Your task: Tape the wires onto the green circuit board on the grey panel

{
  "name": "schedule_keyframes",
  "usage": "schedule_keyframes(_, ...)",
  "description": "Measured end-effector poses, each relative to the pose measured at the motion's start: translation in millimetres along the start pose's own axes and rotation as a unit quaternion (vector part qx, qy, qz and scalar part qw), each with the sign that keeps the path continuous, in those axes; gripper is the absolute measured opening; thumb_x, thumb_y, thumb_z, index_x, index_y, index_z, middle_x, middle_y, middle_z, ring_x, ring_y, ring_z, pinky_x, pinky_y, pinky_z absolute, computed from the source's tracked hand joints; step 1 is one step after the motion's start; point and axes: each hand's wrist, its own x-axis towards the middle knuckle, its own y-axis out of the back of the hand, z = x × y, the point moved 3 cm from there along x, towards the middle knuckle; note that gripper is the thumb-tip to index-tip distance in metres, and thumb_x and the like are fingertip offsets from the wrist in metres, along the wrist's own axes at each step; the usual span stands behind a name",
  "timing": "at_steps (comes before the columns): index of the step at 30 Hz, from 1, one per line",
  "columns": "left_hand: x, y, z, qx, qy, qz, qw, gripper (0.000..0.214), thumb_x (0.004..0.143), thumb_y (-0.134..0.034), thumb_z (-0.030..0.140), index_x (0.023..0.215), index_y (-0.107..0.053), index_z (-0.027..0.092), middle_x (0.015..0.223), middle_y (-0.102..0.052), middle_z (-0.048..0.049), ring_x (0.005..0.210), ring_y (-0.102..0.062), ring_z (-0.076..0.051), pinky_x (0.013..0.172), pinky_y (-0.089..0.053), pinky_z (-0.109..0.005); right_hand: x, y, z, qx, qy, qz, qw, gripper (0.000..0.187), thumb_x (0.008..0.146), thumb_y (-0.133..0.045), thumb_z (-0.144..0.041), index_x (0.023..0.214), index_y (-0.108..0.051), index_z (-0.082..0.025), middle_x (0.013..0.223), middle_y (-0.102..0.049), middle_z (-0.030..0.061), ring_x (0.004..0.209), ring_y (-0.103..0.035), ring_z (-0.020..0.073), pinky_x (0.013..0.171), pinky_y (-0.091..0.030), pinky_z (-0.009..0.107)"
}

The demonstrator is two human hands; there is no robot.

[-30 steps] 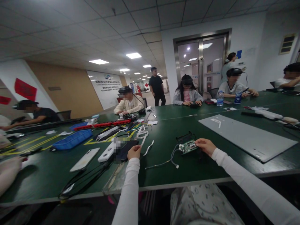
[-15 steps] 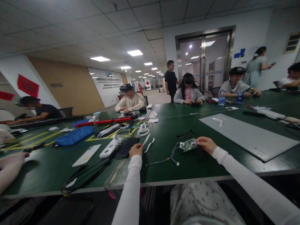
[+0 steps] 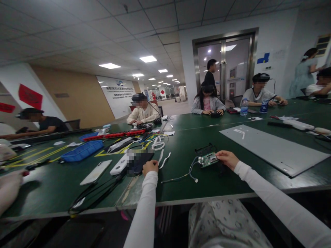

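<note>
the small green circuit board (image 3: 208, 159) lies flat on the green table (image 3: 232, 137), just in front of a black housing (image 3: 206, 150) and with thin wires (image 3: 184, 176) trailing from its left edge toward the table's near side, ending in a small white plug. the right hand (image 3: 227, 159) sits against the board's right edge, fingers curled in so that the tips touch it; whether they truly pinch it or only steady it cannot be told from this far. the left hand (image 3: 150, 167) rests well apart to the left, loosely closed with knuckles up, touching the near edge of a dark phone (image 3: 139, 162), and what its fingers do beneath is hidden. beside that phone lie a white device (image 3: 119, 166) and a pale phone (image 3: 96, 172), with a blue tray (image 3: 82, 151) farther back and a large grey panel (image 3: 274, 150) off to the right. as a judgement, the work is at the stage of holding the board in place beside its housing; the next move would call for a firm grip on the board's edges and care that the loose wires do not snag. other people sit working around the table.
</note>
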Motion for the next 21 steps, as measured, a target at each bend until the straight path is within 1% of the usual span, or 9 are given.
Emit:
schedule_keyframes(3, -1, 1.0, 1, 0.013, -0.007, -0.003, 1.000, 0.018, 0.064, -0.055, 0.025, 0.077, -0.066, 0.028, 0.090, -0.062, -0.0076, 0.087, -0.053, -0.028, 0.067, -0.043, -0.036, -1, -1, 0, -0.006, 0.006, 0.004, 1.000, 0.031, 0.043, -0.073, -0.034, 0.068, -0.061, -0.019, 0.071, -0.063, 0.0018, 0.067, -0.056, 0.0174, 0.061, -0.042, 0.030)
schedule_keyframes(11, -3, 3.1, 3, 0.034, -0.019, -0.001, 0.999, 0.019, 0.067, -0.053, 0.024, 0.081, -0.065, 0.028, 0.093, -0.060, -0.0081, 0.087, -0.052, -0.028, 0.067, -0.042, -0.036, -1, -1, 0, 0.014, -0.004, -0.013, 1.000, 0.029, 0.044, -0.073, -0.030, 0.068, -0.060, -0.019, 0.072, -0.062, -0.0005, 0.068, -0.056, 0.0154, 0.064, -0.042, 0.028)
schedule_keyframes(16, -5, 4.4, 4, 0.039, -0.027, 0.008, 0.999, 0.025, 0.067, -0.054, 0.025, 0.090, -0.063, 0.029, 0.095, -0.058, -0.0083, 0.089, -0.050, -0.028, 0.067, -0.042, -0.035, 1, 0, 1, 0.006, 0.006, -0.022, 1.000, 0.026, 0.048, -0.071, -0.029, 0.069, -0.059, -0.019, 0.074, -0.062, 0.0000, 0.070, -0.057, 0.0163, 0.063, -0.043, 0.028)
schedule_keyframes(18, -6, 6.0, 6, 0.039, -0.032, 0.018, 0.999, 0.028, 0.067, -0.055, 0.025, 0.094, -0.061, 0.028, 0.097, -0.057, -0.0087, 0.090, -0.049, -0.028, 0.067, -0.042, -0.035, 2, 0, 2, -0.031, 0.021, -0.013, 0.999, 0.022, 0.052, -0.067, -0.029, 0.070, -0.058, -0.020, 0.075, -0.062, -0.0002, 0.071, -0.057, 0.0164, 0.063, -0.043, 0.028)
schedule_keyframes(21, -10, 9.9, 13, 0.037, -0.047, 0.039, 0.997, 0.030, 0.069, -0.053, 0.025, 0.099, -0.058, 0.026, 0.101, -0.055, -0.0083, 0.095, -0.047, -0.026, 0.071, -0.041, -0.034, 5, 1, 4, -0.129, 0.072, 0.018, 0.989, 0.015, 0.058, -0.060, -0.030, 0.069, -0.056, -0.020, 0.072, -0.062, -0.0010, 0.070, -0.056, 0.0161, 0.065, -0.042, 0.029)
